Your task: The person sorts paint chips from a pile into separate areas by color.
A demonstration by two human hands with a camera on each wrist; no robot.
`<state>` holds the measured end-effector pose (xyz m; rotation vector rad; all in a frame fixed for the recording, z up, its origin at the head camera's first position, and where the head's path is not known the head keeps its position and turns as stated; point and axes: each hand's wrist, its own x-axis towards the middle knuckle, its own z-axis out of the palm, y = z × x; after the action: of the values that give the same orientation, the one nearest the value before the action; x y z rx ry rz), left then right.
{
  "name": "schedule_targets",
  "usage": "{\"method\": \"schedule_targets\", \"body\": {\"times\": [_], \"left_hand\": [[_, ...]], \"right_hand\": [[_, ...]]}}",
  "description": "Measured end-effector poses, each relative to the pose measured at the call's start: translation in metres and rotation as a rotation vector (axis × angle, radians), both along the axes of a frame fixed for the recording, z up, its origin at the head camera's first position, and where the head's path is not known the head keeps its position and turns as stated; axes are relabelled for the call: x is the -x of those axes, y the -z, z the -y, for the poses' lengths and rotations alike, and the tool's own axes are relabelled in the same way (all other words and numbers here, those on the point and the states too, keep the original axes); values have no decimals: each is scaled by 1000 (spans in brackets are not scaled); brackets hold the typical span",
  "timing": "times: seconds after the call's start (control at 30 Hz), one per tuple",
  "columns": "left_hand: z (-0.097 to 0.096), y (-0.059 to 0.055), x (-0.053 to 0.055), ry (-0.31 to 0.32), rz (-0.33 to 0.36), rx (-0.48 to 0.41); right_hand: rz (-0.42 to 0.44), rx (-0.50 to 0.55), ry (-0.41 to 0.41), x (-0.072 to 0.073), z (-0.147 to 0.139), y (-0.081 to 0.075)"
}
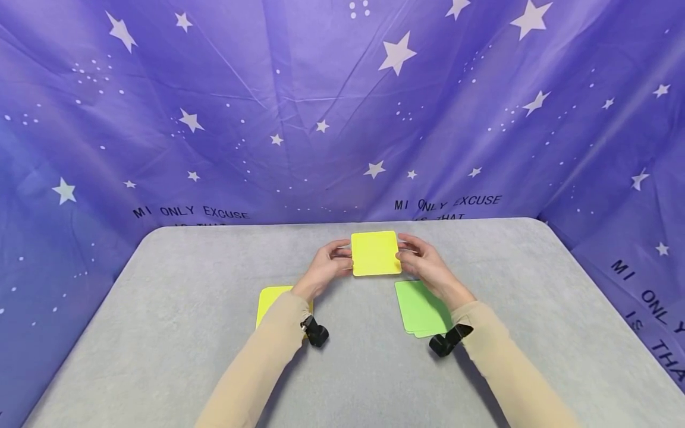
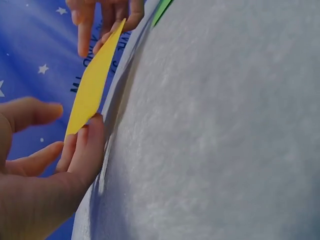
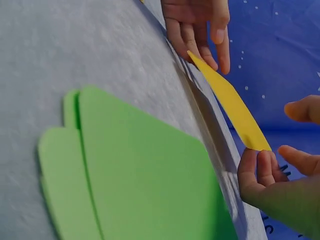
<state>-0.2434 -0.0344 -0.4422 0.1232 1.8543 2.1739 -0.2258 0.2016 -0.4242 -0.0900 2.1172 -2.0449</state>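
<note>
A thin yellow square card (image 1: 376, 253) with rounded corners is held up above the far part of the table, one hand at each side. My left hand (image 1: 325, 267) grips its left edge with curled fingertips. At the opposite edge my right hand (image 1: 430, 270) holds it the same way. In the wrist views the card (image 2: 92, 90) is seen nearly edge-on, and the thumb and forefinger of each hand stand apart from it. Overlapping green cards (image 1: 420, 306) lie below my right wrist. Yellow card material (image 1: 272, 295) lies under my left forearm, partly hidden.
The grey table (image 1: 353, 368) has its far edge just behind the held card. A purple curtain (image 1: 299, 71) with white stars and black lettering hangs behind and at the sides. Black wrist cameras (image 1: 316, 333) hang below both wrists.
</note>
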Motion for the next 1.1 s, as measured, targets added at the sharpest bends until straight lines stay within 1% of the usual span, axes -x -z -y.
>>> {"method": "schedule_targets", "body": {"times": [0.13,0.2,0.3,0.53,0.73,0.97,1.1], "left_hand": [[1,2,-4,-27,-44,53],[3,2,-6,-27,-59,75],[5,3,-10,-11,-62,83],[13,0,-19,46,-52,65],[21,1,-27,109,-24,30],[33,2,-34,145,0,19],[40,2,-38,158,19,-7]], "right_hand": [[-32,-55,7,-3,5,2],[-27,-72,15,-5,8,3],[-17,-84,19,-9,11,3],[-9,-74,24,-17,16,5],[10,-34,-6,-24,19,9],[24,7,-16,-32,25,10],[24,30,-26,-37,29,9]]}}
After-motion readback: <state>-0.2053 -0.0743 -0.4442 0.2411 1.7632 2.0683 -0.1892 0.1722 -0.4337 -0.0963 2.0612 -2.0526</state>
